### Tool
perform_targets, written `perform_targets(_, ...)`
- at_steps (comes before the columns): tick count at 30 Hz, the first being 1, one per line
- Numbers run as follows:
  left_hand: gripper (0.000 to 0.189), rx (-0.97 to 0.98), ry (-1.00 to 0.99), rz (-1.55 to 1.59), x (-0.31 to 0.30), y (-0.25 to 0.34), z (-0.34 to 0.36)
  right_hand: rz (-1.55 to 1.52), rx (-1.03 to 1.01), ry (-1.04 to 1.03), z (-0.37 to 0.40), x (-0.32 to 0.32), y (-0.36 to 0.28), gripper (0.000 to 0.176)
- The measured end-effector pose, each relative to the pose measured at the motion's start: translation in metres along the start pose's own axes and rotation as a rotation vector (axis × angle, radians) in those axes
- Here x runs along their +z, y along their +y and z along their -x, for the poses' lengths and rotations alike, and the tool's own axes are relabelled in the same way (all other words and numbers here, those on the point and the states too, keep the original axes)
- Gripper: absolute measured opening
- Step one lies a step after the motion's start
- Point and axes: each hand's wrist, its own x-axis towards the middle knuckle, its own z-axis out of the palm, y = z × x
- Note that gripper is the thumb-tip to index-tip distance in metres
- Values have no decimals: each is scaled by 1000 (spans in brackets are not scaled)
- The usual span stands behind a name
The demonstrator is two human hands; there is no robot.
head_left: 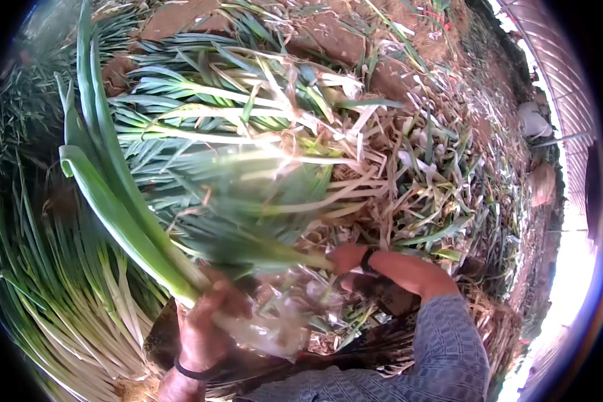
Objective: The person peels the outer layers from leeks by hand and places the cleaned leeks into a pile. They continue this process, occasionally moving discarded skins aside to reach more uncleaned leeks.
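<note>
Your left hand (204, 328) is shut around the pale base of a long green leek with broad flat leaves (114, 201). Your right hand (347, 258) grips a motion-blurred green stalk (275, 251) just beside it. Behind the leek lies a heap of cut green leeks (214, 100), then straw-coloured trimmings (409, 174) on reddish-brown soil (328, 40). Farthest from it is a ribbed greenhouse wall (563, 74). Your fist hides its root end.
</note>
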Motion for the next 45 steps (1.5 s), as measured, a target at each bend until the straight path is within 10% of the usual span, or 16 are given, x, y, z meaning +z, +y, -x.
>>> perform_targets(2,18,-2,17,7,4,0,2,-69,58,-53,-1,22,8,31)
perform_targets(12,18,-16,63,-49,6,-7,-1,188,65,952,-51,-77,55,39)
perform_targets(15,17,-55,44,-76,0,-9,-4,375,197,841,-81,-61,66,37)
perform_targets(18,17,-48,84,-132,3,-8,-3,425,205,153,-74,-56,48,27)
perform_targets(21,18,-52,28,-99,0,-7,-2,101,-140,82,-15,-51,-26,26)
perform_targets(25,16,-87,-38,-49,8,-11,0,-303,123,-307,42,-96,-95,49)
perform_targets(28,16,-35,-45,-103,2,-19,-1,-162,-63,229,83,-134,-104,47)
perform_targets(31,16,-9,-103,-55,-6,-22,1,-140,197,123,130,-170,-108,48)
perform_targets(39,22,60,-93,132,-36,-26,-38,-810,-24,691,209,-204,-178,60)
perform_targets(45,32,-35,-125,161,-103,-188,-38,-1281,161,561,133,-132,-190,27)
